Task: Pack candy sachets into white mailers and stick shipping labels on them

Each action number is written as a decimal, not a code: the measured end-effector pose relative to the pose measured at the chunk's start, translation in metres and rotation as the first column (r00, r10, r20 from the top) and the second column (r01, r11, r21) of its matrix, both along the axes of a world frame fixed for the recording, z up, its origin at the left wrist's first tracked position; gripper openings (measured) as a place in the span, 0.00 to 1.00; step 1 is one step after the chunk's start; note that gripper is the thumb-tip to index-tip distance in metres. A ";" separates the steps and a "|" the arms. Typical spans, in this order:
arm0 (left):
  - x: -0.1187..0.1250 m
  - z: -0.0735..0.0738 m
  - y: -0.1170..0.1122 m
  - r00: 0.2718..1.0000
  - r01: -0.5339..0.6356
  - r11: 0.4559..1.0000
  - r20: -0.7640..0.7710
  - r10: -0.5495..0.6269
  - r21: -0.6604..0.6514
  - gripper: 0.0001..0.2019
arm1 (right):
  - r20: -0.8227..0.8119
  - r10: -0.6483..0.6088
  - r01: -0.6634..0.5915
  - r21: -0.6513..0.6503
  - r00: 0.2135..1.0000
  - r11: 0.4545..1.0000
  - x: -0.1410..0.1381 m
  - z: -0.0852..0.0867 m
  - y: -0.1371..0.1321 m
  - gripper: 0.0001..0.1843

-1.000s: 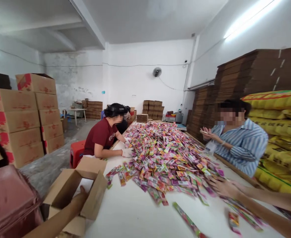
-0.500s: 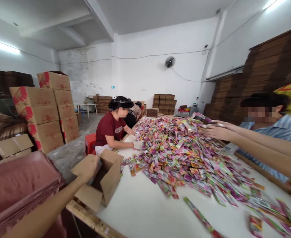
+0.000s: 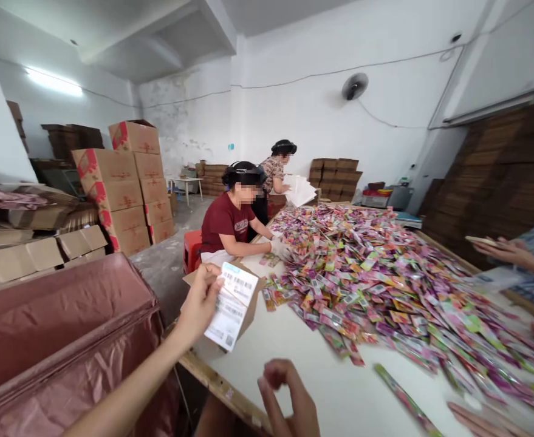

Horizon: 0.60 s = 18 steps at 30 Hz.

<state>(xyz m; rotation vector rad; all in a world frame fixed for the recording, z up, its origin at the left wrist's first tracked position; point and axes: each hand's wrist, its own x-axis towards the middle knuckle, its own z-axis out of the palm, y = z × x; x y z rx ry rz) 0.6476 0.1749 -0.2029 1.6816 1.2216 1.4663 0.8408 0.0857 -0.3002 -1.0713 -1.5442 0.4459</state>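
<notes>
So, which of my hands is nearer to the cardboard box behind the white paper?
Left. Your left hand holds the white paper in front of the cardboard box; your right hand is farther away, lower in the view and to the right.

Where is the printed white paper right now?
In the head view, the printed white paper is just left of centre, in the person's left hand, in front of the cardboard box and left of the pile of colourful packets.

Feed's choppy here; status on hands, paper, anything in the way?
Left hand pinching printed paper. Right hand empty, loosely curled, near table edge. Box partly hidden behind paper.
</notes>
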 end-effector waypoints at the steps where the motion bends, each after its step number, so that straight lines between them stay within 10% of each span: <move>1: 0.009 -0.005 -0.011 1.000 0.022 1.000 -0.013 -0.022 -0.009 0.10 | -0.002 0.019 -0.019 0.040 1.000 0.999 0.000 0.007 0.008 0.07; 13: 0.042 -0.057 -0.082 0.968 0.179 0.950 -0.127 -0.217 -0.255 0.25 | 0.010 0.013 -0.014 0.128 1.000 0.992 -0.004 -0.005 0.018 0.08; 18: 0.034 -0.070 -0.087 0.998 0.049 0.973 -0.022 -0.055 -0.228 0.26 | 0.009 0.019 -0.020 0.139 1.000 0.990 -0.003 0.003 0.025 0.06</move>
